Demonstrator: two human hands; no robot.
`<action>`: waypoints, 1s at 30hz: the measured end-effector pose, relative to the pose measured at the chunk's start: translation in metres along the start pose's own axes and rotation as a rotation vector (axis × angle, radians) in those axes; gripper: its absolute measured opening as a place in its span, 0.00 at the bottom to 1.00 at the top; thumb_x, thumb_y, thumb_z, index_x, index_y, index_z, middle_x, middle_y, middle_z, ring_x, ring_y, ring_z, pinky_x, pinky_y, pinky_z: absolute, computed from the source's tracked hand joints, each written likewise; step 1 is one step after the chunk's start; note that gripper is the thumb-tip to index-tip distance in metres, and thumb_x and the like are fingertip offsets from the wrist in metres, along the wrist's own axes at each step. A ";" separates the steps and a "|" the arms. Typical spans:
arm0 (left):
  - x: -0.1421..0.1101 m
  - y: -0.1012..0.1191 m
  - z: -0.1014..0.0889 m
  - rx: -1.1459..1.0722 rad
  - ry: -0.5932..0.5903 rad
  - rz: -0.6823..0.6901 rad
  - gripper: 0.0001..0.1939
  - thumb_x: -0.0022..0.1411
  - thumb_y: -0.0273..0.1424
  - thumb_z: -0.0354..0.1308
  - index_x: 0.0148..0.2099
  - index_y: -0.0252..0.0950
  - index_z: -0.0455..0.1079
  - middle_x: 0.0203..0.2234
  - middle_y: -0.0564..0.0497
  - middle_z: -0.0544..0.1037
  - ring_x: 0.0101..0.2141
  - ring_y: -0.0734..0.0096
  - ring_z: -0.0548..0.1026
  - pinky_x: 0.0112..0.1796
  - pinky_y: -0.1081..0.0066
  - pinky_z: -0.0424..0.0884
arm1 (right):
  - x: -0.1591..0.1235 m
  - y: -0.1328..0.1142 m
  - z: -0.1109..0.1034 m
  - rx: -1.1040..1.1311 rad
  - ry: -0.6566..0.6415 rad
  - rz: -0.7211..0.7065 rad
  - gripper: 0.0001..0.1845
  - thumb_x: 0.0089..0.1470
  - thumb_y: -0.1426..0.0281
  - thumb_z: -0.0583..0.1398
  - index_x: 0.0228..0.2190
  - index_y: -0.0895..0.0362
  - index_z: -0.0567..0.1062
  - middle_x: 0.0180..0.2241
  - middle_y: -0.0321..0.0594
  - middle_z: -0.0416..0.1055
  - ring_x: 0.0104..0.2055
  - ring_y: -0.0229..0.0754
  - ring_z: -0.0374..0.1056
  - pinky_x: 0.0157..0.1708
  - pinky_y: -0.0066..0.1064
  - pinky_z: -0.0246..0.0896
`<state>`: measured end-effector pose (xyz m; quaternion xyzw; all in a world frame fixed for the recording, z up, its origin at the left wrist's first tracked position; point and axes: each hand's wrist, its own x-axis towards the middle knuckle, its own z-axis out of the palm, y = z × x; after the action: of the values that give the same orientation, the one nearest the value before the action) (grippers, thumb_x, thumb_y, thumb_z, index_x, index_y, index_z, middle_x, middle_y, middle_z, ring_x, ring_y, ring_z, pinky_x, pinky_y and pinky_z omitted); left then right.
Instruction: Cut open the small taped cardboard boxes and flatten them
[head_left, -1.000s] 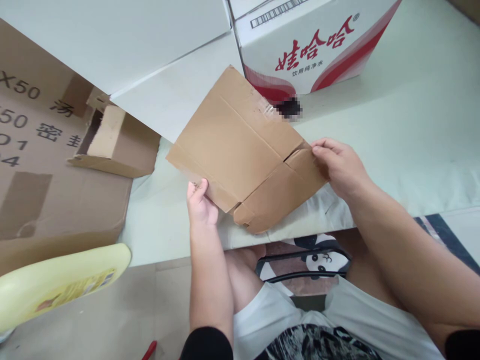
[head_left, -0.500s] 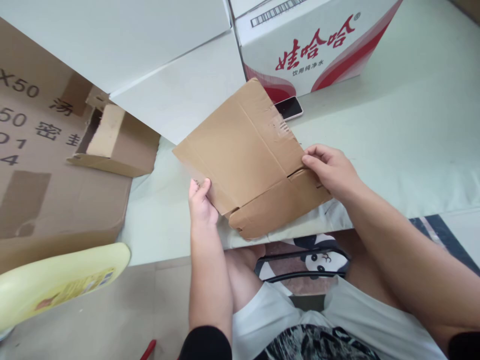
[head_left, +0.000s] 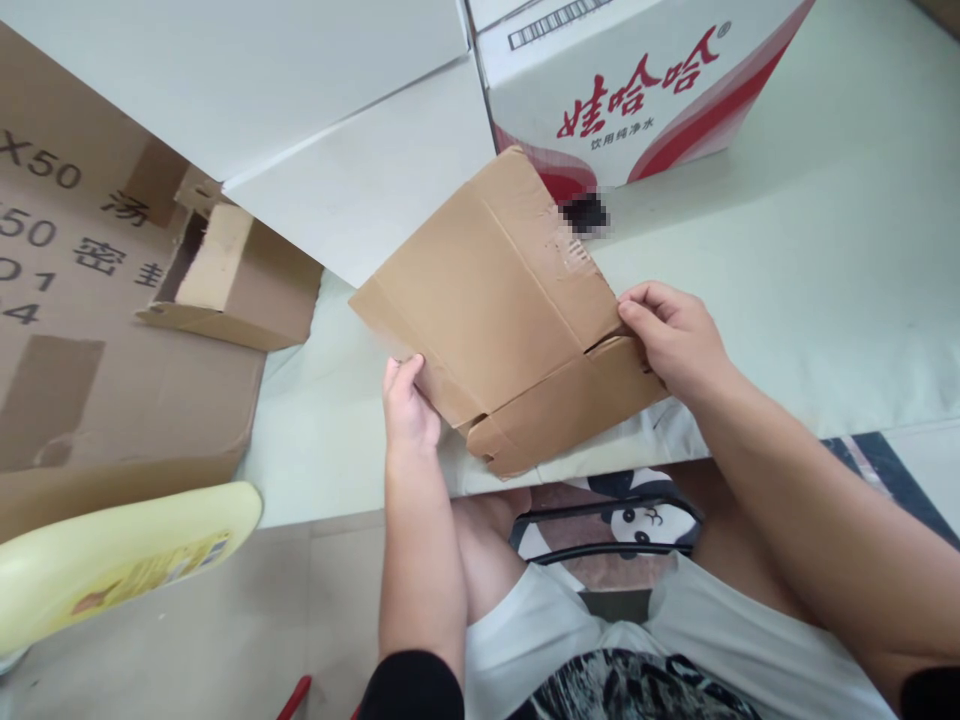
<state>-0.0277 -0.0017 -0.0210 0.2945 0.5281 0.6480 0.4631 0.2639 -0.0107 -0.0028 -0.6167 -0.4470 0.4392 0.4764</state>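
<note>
Between my hands I see a flattened brown cardboard box, tilted above the pale cloth, with fold creases, slots and a flap along its near edge. My left hand pinches its left edge, thumb on top and the other fingers partly hidden. On the right side, my right hand is closed on the edge close to a slot, thumb uppermost. Torn, scuffed marks show on the upper right part of the cardboard.
A white carton with red lettering stands behind, beside a large white box. At left are a big printed brown carton, a small open cardboard box and a pale yellow container. A dark pixelated object lies near the carton.
The cardboard and both my hands have shifted very slightly right in the picture. My hold stays the same. The phone behind the cardboard now appears pixelated.
</note>
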 end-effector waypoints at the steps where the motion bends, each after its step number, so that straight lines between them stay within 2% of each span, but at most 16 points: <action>1: 0.000 0.000 0.000 0.005 -0.004 0.002 0.18 0.47 0.36 0.71 0.40 0.40 0.72 0.38 0.51 0.84 0.45 0.62 0.80 0.47 0.67 0.73 | 0.000 0.001 0.000 0.006 -0.007 0.013 0.12 0.51 0.59 0.64 0.25 0.52 0.70 0.21 0.33 0.63 0.22 0.36 0.53 0.19 0.29 0.45; 9: -0.001 0.001 0.003 0.015 0.009 -0.004 0.18 0.45 0.35 0.70 0.40 0.40 0.73 0.38 0.52 0.85 0.43 0.64 0.81 0.45 0.68 0.74 | 0.000 0.002 0.001 -0.012 -0.086 0.106 0.11 0.51 0.60 0.64 0.26 0.53 0.70 0.23 0.33 0.66 0.22 0.35 0.56 0.21 0.29 0.47; 12: -0.001 0.000 0.004 -0.009 0.033 -0.023 0.19 0.43 0.34 0.72 0.39 0.40 0.73 0.37 0.52 0.84 0.41 0.64 0.81 0.43 0.68 0.74 | 0.001 0.001 0.000 -0.043 -0.091 0.063 0.11 0.52 0.60 0.63 0.25 0.53 0.70 0.22 0.32 0.63 0.23 0.36 0.55 0.24 0.31 0.51; 18: 0.000 -0.001 0.002 0.020 -0.009 -0.019 0.18 0.45 0.35 0.70 0.40 0.40 0.73 0.39 0.52 0.84 0.43 0.64 0.81 0.45 0.69 0.74 | 0.001 0.003 0.000 -0.033 -0.044 0.001 0.12 0.53 0.61 0.64 0.24 0.52 0.69 0.20 0.31 0.60 0.22 0.36 0.54 0.26 0.32 0.53; 25: -0.001 -0.003 0.002 0.018 -0.007 -0.028 0.19 0.45 0.35 0.70 0.41 0.41 0.73 0.40 0.52 0.83 0.45 0.63 0.80 0.45 0.68 0.74 | 0.001 0.007 -0.001 -0.036 -0.016 -0.035 0.12 0.54 0.60 0.64 0.24 0.51 0.70 0.21 0.32 0.62 0.23 0.37 0.53 0.27 0.33 0.52; 30: -0.003 -0.007 0.006 0.015 0.053 -0.062 0.21 0.46 0.36 0.71 0.43 0.41 0.71 0.42 0.50 0.83 0.48 0.60 0.80 0.47 0.66 0.75 | 0.002 0.012 -0.001 -0.058 0.028 -0.068 0.12 0.56 0.63 0.63 0.24 0.51 0.69 0.21 0.32 0.59 0.24 0.39 0.55 0.29 0.35 0.54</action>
<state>-0.0191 -0.0020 -0.0260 0.2643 0.5537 0.6370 0.4668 0.2671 -0.0108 -0.0148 -0.6206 -0.4735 0.4012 0.4793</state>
